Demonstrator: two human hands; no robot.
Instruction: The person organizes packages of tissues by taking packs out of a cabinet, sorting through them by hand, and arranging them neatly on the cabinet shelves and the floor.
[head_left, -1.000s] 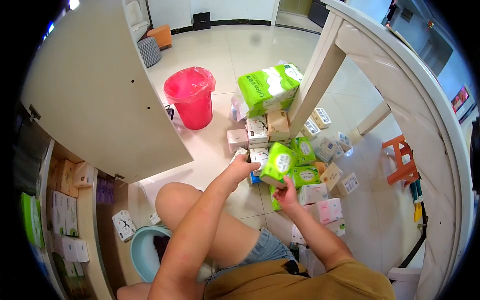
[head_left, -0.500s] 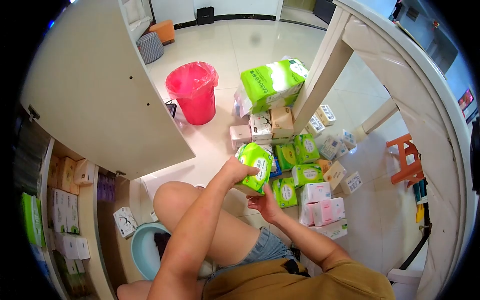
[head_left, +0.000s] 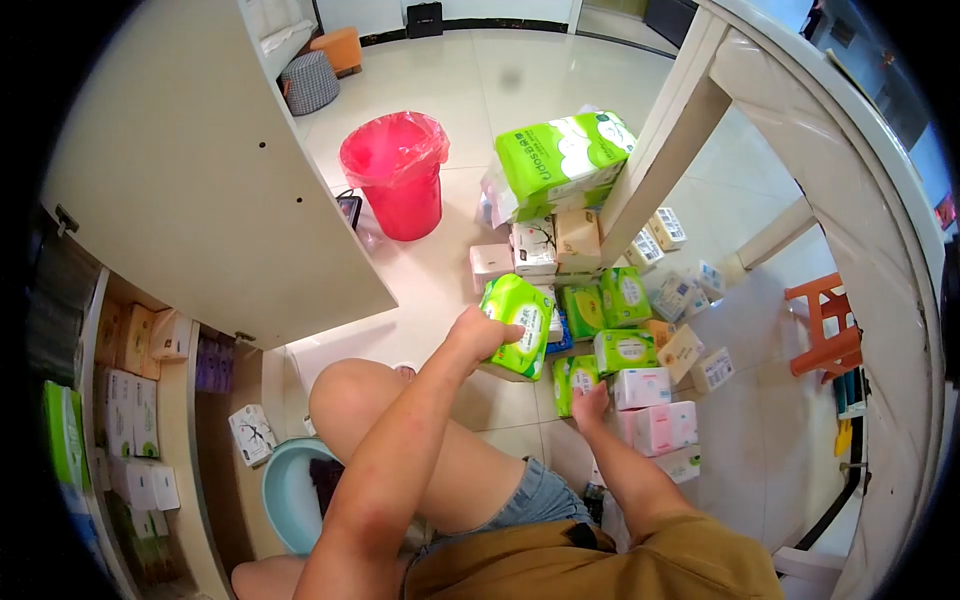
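Observation:
A green tissue pack is held up in my left hand, its thumb across the white label. To the right, my right hand touches another green pack that lies on the floor; its fingers are partly hidden against the pack. More green packs lie just beyond, beside a white-and-pink pack and a pink pack. Behind them a large green bundle rests near white and tan packs.
A red bin stands ahead of an open cabinet door. At left are shelves with packs and a blue basin. A table leg and an orange stool are at right.
My left hand keeps the green pack it took over from my right hand. My right hand has moved away to the right, onto a green pack on the floor. The view has shifted slightly.

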